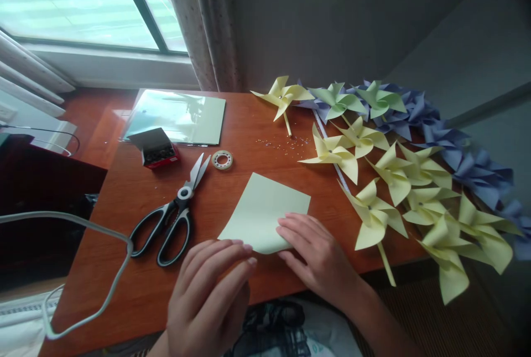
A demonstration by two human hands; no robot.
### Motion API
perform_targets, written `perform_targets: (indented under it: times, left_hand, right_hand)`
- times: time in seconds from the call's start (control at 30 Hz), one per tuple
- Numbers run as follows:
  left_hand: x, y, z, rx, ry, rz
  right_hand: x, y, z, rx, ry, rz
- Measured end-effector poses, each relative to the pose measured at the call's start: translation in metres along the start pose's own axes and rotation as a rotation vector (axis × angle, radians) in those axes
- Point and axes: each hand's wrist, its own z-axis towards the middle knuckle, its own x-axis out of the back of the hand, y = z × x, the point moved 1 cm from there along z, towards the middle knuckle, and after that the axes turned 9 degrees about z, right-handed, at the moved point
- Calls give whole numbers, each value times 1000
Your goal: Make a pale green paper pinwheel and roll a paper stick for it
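Observation:
A pale green square sheet of paper (265, 202) lies on the table in front of me, its near edge curling upward. My right hand (315, 252) has its fingers on top of the sheet and the thumb at the near edge, gripping it. At the sheet's near left edge, my left hand (211, 285) is curled, thumb and fingertips close together on the paper; the exact contact is partly hidden. Left of the sheet, black-handled scissors (178, 213) lie with blades slightly apart. A roll of tape (222, 160) sits beyond the blades.
An open small box (160, 149) of dark pieces and a glossy pack of paper (182, 119) lie at the back left. Yellow pinwheels (373, 213), green pinwheels (338, 101) and blue pinwheels (477, 171) crowd the right. Tiny beads (286, 144) are scattered mid-table. A white cable (112, 285) loops at left.

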Motion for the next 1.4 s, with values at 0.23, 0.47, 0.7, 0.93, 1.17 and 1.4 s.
perform_targets:
  times: [0.23,0.47,0.7,0.93,1.17,1.4]
  left_hand:
    - [-31,3,-7,-48,-230,58]
    - [-36,-3,-4,-32,-296,110]
    - [-39,-14,-6,-26,-319,108]
    - [-38,-15,-4,-7,-311,123]
    - [-39,-1,-3,-26,-296,61]
    - [-45,4,9,79,-270,-60]
  right_hand:
    - [0,12,0,42,-7,11]
    - [1,14,-5,15,-42,60]
    - [4,11,-13,68,7,170]
    - [-4,7,-13,-1,72,216]
    - [-7,-1,-5,-148,111,330]
    - [-3,-3,-4,-101,228,311]
